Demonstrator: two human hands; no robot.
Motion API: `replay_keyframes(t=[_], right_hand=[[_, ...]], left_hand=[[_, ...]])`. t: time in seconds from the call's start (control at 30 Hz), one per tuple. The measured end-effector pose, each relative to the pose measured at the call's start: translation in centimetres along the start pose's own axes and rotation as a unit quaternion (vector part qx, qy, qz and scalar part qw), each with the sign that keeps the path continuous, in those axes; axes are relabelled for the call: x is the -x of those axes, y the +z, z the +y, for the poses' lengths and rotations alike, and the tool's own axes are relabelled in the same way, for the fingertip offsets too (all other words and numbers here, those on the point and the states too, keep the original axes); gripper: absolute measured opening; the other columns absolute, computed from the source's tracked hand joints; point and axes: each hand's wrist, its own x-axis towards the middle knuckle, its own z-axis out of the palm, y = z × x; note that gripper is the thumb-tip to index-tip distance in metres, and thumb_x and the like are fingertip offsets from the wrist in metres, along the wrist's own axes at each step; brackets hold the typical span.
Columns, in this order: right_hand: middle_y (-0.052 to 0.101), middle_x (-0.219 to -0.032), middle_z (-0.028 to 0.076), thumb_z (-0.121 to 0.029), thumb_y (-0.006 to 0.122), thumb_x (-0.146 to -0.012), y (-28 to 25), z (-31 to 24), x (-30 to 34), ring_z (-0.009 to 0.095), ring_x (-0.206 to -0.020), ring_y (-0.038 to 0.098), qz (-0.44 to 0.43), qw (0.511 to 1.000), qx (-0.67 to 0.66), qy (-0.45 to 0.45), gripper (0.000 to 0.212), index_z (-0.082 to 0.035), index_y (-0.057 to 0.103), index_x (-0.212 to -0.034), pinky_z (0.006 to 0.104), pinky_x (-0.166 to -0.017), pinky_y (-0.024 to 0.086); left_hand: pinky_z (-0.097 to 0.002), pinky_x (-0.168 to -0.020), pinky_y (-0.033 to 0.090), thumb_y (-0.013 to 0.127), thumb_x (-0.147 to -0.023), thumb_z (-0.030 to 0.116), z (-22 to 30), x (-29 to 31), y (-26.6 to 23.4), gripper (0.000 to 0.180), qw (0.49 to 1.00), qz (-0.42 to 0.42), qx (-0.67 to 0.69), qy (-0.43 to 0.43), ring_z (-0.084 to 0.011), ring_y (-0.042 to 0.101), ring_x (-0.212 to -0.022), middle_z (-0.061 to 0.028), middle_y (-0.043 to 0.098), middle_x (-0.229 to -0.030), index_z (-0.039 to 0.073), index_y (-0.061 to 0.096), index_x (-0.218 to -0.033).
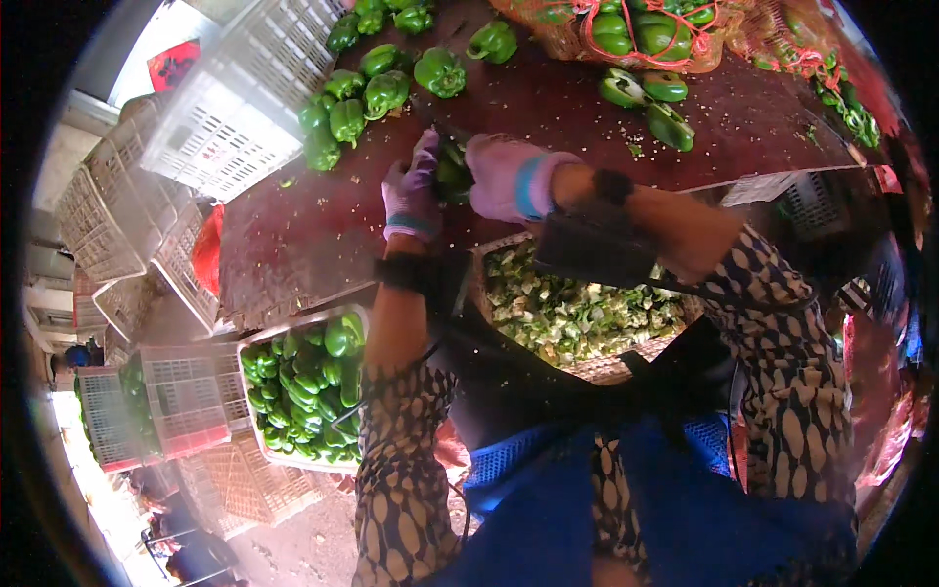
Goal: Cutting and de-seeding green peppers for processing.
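Observation:
My left hand (412, 193), in a light purple glove, is closed around the left side of a green bell pepper (452, 176) over the dark red table. Against the pepper's right side is my right hand (507, 178), in a matching glove with a teal cuff band. Its fingers are curled, and whatever they may grip is hidden. Whole green peppers (387, 94) lie beyond my left hand, next to a white crate. To the right, cut pepper pieces (669, 125) rest among scattered seeds.
A white crate (230, 117) stands at the table's left. Below the near edge, one crate holds green peppers (308, 386) and another holds pepper trimmings (577, 311). Orange net bags of peppers (657, 37) lie at the far right. Stacked crates (127, 191) stand left.

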Motion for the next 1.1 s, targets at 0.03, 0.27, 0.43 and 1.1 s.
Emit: replay_keyframes(t=[0.03,0.27,0.43,1.1], right_hand=[[0.063,-0.097,0.031,-0.017,0.055,-0.074,0.0,-0.4,0.0,0.045,-0.093,0.063,0.009,1.000,-0.006,0.007,0.036,0.009,0.058,-0.098,0.0458,-0.083,0.051],[0.067,-0.088,0.027,-0.014,0.057,-0.072,-0.4,0.1,-1.3,0.040,-0.088,0.067,-0.017,0.999,0.033,-0.005,0.029,0.008,0.069,-0.088,0.0448,-0.076,0.054],[0.067,-0.093,0.024,-0.014,0.057,-0.076,1.7,1.1,-0.1,0.041,-0.088,0.067,0.032,0.994,0.100,-0.036,0.026,0.005,0.070,-0.089,0.0439,-0.074,0.055],[0.067,-0.085,0.019,-0.022,0.056,-0.082,0.6,17.8,4.7,0.031,-0.082,0.067,0.066,0.993,0.070,0.065,0.029,-0.003,0.064,-0.103,0.0431,-0.075,0.053]], left_hand=[[-0.0308,-0.060,0.050,0.074,-0.078,0.046,0.1,0.0,0.1,0.054,1.000,0.004,0.001,-0.006,-0.0134,0.059,-0.073,-0.0070,0.062,-0.085,-0.004,0.060,-0.094],[-0.0296,-0.064,0.048,0.069,-0.086,0.040,1.8,2.7,1.8,0.041,0.991,-0.058,-0.057,0.107,-0.0118,0.057,-0.070,-0.0024,0.064,-0.084,0.000,0.068,-0.098],[-0.0283,-0.064,0.048,0.066,-0.089,0.035,2.8,3.4,2.1,0.035,0.994,-0.015,-0.106,0.036,-0.0119,0.059,-0.073,-0.0023,0.065,-0.084,0.001,0.069,-0.096],[-0.0282,-0.063,0.052,0.072,-0.085,0.024,0.4,1.5,9.5,0.028,0.992,-0.075,-0.101,0.024,-0.0150,0.061,-0.075,-0.0053,0.067,-0.092,0.000,0.066,-0.099]])
